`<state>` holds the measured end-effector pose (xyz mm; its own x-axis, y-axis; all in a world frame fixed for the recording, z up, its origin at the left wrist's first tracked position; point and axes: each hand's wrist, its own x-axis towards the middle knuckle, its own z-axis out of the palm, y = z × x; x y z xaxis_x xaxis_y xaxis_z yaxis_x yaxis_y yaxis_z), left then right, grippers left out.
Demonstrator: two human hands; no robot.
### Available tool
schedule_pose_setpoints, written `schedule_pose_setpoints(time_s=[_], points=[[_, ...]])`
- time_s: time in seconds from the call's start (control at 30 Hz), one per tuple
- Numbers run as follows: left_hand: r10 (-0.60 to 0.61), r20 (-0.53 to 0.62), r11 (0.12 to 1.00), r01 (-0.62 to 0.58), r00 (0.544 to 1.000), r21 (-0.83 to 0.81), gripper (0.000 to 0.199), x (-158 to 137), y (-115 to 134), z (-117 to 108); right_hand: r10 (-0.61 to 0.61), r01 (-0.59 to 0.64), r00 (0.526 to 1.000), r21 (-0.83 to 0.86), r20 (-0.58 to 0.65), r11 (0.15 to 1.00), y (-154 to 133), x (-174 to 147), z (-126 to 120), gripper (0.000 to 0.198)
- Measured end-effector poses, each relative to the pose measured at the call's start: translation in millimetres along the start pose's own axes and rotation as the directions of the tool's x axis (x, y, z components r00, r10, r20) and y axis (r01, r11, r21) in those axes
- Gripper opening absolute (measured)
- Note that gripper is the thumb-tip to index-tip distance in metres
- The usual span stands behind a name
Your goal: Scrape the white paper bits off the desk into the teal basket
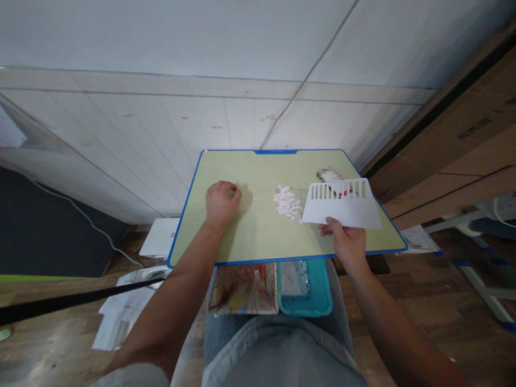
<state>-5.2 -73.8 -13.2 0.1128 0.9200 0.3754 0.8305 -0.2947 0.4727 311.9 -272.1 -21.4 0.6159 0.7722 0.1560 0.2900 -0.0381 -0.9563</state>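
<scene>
My right hand [350, 244] grips the lower edge of a white sheet [342, 211] with a row of narrow slots cut along its far side. The sheet is raised a little over the right part of the pale yellow tabletop [258, 236]. Left of it lies a loose pile of small pinkish-white paper scraps [287, 202]. On the left part of the tabletop, my left hand [221, 201] is closed around a small round brownish thing [231, 192], mostly hidden by the fingers. Behind the sheet, a blurred printed picture [329, 175] is partly covered.
On my lap, under the table's blue front edge, sit a patterned box [244, 307] and a turquoise tray [306, 307] with a clear packet inside. A white panelled wall [237, 121] stands behind the table. Cardboard boxes [455, 140] are stacked at the right.
</scene>
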Motion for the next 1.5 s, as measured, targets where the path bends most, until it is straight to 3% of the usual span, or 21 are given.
schedule_pose_setpoints(time_s=[0.2, 0.37, 0.5, 0.77, 0.9, 1.07, 1.4, 1.5], points=[[-0.006, -0.015, 1.000, 0.006, 1.000, 0.003, 0.022, -1.6, 1.6, -1.2, -0.042, 0.040, 0.993, 0.016, 0.113, 0.999, -16.2, -2.2, 9.7, 0.039], [-0.029, 0.016, 0.999, 0.029, 0.999, 0.014, 0.023, 1.5, 3.4, -2.2, -0.033, 0.034, 0.998, -0.014, 0.044, 0.999, -24.4, -1.9, 9.2, 0.042], [-0.019, 0.003, 1.000, 0.019, 1.000, 0.019, 0.024, 2.8, 3.8, -1.8, -0.004, 0.007, 0.997, -0.031, 0.080, 1.000, -17.5, -8.0, 9.5, 0.040], [0.018, -0.044, 0.999, -0.017, 0.999, 0.036, 0.024, 4.6, 1.1, 0.3, -0.004, 0.004, 1.000, 0.013, 0.005, 1.000, 7.0, -6.2, 9.8, 0.035], [0.121, 0.005, 0.993, -0.121, 0.993, -0.001, 0.022, -0.5, 22.1, -3.6, 0.006, -0.006, 1.000, 0.012, -0.010, 1.000, 7.5, -3.0, 13.0, 0.039], [0.292, 0.083, 0.956, -0.290, 0.953, -0.038, 0.018, -14.1, 45.0, 1.1, 0.003, -0.003, 1.000, 0.015, -0.002, 1.000, 4.1, 4.1, 13.8, 0.043], [0.155, 0.011, 0.988, -0.155, 0.988, 0.001, 0.019, -4.3, 28.7, 1.1, -0.030, 0.030, 0.995, 0.000, 0.097, 1.000, -8.0, -0.2, 29.7, 0.041], [0.137, 0.009, 0.991, -0.137, 0.991, 0.002, 0.020, -1.6, 27.7, 3.8, -0.033, 0.032, 0.997, 0.008, 0.066, 0.999, -9.6, 3.2, 33.2, 0.043]])
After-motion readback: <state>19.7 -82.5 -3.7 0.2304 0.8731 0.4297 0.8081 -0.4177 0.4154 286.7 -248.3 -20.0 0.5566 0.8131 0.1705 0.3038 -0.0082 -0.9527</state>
